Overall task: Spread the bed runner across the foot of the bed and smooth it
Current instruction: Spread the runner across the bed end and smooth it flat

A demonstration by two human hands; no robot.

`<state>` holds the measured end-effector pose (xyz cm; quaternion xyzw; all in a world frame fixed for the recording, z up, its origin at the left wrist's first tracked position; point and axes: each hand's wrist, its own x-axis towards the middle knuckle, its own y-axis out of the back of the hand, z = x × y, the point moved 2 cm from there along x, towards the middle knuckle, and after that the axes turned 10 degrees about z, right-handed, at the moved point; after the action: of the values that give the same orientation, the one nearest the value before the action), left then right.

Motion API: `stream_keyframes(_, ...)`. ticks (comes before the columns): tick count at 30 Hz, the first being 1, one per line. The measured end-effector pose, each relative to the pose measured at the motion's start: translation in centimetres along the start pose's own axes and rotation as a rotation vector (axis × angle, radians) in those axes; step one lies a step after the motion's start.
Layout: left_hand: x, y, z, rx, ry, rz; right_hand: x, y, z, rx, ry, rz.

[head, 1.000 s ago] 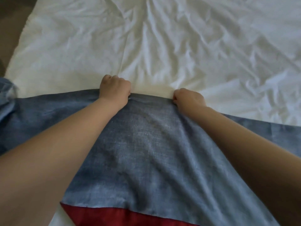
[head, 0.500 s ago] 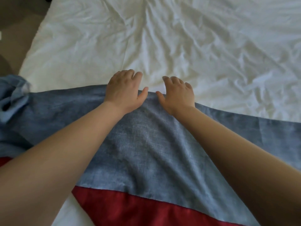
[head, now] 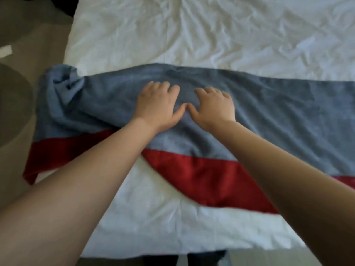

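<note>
Head view: we list one blue and red bed runner (head: 288, 108) across mid-frame on the white bed (head: 211, 31), bunched at left; our left hand (head: 156, 107) and right hand (head: 214, 107) pressing it flat-fingered, gripping nothing.

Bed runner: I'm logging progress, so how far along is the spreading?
Done: the bed runner lies across the white bedding. In hand: left hand and right hand press flat on its blue middle. Left: its left end is bunched at the bed's edge, and the red band runs crooked.
</note>
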<state>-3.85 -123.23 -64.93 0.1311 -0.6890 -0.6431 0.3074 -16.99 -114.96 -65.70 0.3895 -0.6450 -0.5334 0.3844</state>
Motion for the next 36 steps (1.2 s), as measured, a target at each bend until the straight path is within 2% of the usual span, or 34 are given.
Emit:
stream_keyframes(9,-13.4,0.9,1.6,-0.075,-0.056,-0.035,-12.7,-2.8,-6.3,0.05,-0.018,-0.067)
stream_keyframes(18,-20.3,-2.6,4.0,-0.103,-0.061,-0.141,-19.5,-6.3,-6.5,0.028,0.061,-0.137)
stream_keyframes(20,-20.3,-3.3,4.1,-0.057,-0.079,-0.14,-20.1,-6.8,-6.0,0.017,0.085,-0.137)
stream_keyframes(24,-17.1,-3.1,3.7,0.133,-0.204,0.012,-18.0,-6.8,-4.4,0.112,0.085,-0.091)
stream_keyframes(27,-13.7,-2.2,3.4,0.188,-0.259,0.106,-15.5,-5.5,-2.6,0.392,-0.106,0.036)
stream_keyframes(30,-10.9,-1.3,4.8,0.182,-0.246,0.139,-13.4,-4.7,-0.6,0.528,-0.301,0.147)
stream_keyframes(32,-9.9,-1.6,5.7,0.146,-0.211,0.133,-12.1,-4.9,0.4,0.495,-0.304,0.123)
stream_keyframes(36,-9.4,-4.0,6.5,-0.035,-0.075,-0.1,-10.7,-5.2,1.7,0.187,-0.077,0.097)
